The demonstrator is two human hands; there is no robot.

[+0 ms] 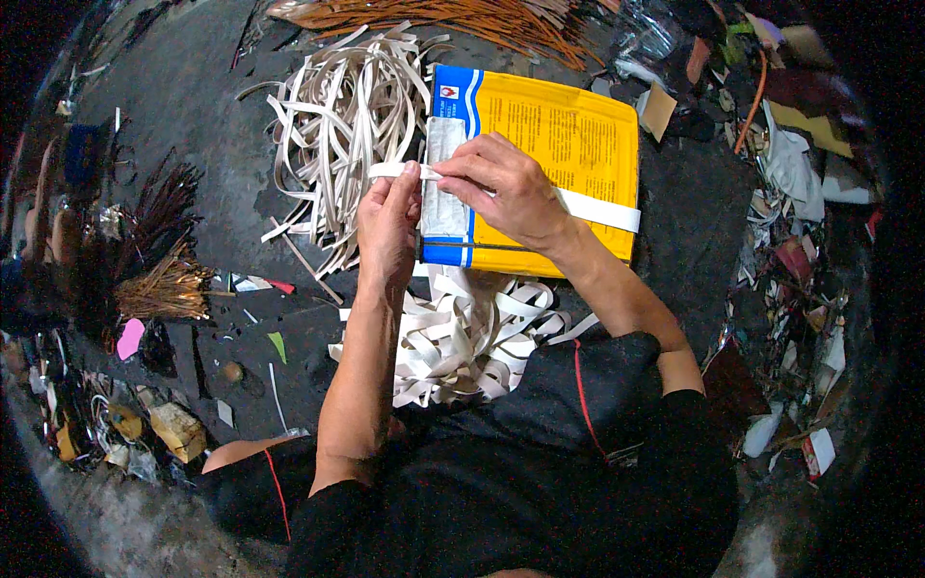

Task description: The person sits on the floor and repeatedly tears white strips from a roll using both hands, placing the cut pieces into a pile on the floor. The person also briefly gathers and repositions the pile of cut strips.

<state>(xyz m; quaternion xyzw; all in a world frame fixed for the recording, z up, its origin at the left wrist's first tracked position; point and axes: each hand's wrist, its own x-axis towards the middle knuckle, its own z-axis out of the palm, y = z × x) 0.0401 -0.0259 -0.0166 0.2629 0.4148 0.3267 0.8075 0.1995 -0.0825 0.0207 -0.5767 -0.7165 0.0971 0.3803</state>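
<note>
Between my hands a narrow white strip (390, 170) is held over the near-left part of a yellow and blue metal can (559, 125) lying on its side. My left hand (385, 220) pinches the strip between thumb and fingers beside the can's left edge. Fingertips of my right hand (506, 186) grip it a little to the right, above a pale grey patch (443, 207) on the can. From under my right hand a flat white band (599, 210) runs across the can to its right edge; whether both are one piece is hidden.
A tangled heap of off-white strips (347, 125) lies left of the can, and another heap of wider strips (462, 337) lies in front of me. Brown stalks (453, 24) lie behind. Bundled bristles (164, 284) are at left; mixed scraps (795, 260) line the right.
</note>
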